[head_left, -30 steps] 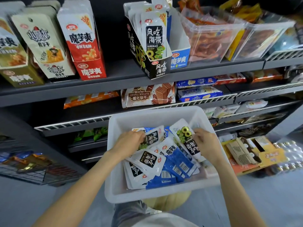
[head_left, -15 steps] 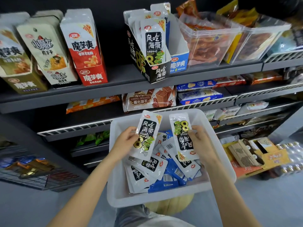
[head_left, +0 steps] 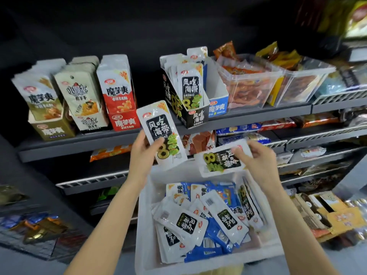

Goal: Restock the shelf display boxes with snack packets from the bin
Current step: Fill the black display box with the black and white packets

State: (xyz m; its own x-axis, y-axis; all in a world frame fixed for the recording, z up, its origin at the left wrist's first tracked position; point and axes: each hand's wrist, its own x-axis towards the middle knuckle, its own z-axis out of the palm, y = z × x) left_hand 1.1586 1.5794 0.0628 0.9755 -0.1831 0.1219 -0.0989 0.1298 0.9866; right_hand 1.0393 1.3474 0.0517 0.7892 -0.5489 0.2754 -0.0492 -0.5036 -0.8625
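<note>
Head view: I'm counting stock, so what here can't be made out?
- Bin: lower packets are buried under the top layer; its near rim is cut off by the frame's bottom edge.
- Black display box: the front packet hides how many stand behind.
- Packet in the right hand: one end is covered by the fingers.
- Top right shelf goods: too blurred to identify.
- Small print on the left hand's packet: too small.

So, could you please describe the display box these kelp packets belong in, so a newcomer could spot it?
Look along the top grey shelf, right of the red box. The black display box sits angled beside a blue-fronted box. It alone is black, with a big yellow 8 and white packets standing inside.
</note>
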